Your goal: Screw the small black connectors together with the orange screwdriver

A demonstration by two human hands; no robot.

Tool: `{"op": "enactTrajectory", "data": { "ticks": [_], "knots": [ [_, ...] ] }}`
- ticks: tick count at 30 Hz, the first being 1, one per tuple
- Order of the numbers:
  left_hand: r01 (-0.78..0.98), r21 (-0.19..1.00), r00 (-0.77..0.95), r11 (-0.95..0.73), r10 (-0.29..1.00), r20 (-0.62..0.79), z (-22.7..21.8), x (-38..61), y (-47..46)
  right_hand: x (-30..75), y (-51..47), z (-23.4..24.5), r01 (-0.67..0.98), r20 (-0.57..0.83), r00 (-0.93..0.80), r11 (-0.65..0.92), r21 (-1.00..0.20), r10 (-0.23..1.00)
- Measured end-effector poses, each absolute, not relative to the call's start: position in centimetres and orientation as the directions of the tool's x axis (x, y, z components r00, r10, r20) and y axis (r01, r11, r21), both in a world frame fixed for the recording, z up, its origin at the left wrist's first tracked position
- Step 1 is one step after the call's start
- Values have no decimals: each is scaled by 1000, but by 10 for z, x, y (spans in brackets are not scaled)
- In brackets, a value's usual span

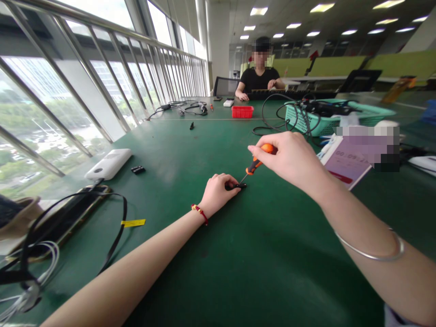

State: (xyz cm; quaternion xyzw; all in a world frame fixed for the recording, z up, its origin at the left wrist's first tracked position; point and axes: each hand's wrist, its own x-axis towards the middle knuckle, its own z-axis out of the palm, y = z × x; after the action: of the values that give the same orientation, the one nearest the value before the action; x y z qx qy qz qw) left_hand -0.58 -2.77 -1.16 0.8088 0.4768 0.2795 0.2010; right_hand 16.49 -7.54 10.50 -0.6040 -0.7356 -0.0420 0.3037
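All around the small black part (242, 185), the wide green worktop (272, 263) spreads out, its left edge well apart from the part. Far behind and to the right of the part sits the mint-green plastic basket with holes (327, 126). Closer, on the same side of the part, is the flat purple thing with a white edge (340, 165).

The right hand (293, 156) is up and right of the part, closed around the orange and dark grey screwdriver (252, 168). The left hand (220, 193) is nearest, pinching the part from its left. The screwdriver slants down, and its thin tip seems to touch the part. The part's long way seems to run side to side. Just in front of the part, both hands seem to have room.
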Motion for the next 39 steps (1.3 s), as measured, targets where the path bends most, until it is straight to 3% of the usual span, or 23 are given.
{"op": "enactTrajectory", "data": {
  "ticks": [20, 31, 39],
  "knots": [
    [654, 601, 389, -460, 886, 254, -10, -5, -28, 166, -74, 105, 916, 492, -70, 252, -313, 868],
    [671, 582, 392, -460, 886, 248, -10, -5, -28, 165, -72, 102, 827, 529, -93, 361, -431, 844],
    [663, 585, 395, -467, 882, 256, -12, -5, -28, 165, -73, 102, 900, 532, -142, 333, -281, 834]
  ]
}}
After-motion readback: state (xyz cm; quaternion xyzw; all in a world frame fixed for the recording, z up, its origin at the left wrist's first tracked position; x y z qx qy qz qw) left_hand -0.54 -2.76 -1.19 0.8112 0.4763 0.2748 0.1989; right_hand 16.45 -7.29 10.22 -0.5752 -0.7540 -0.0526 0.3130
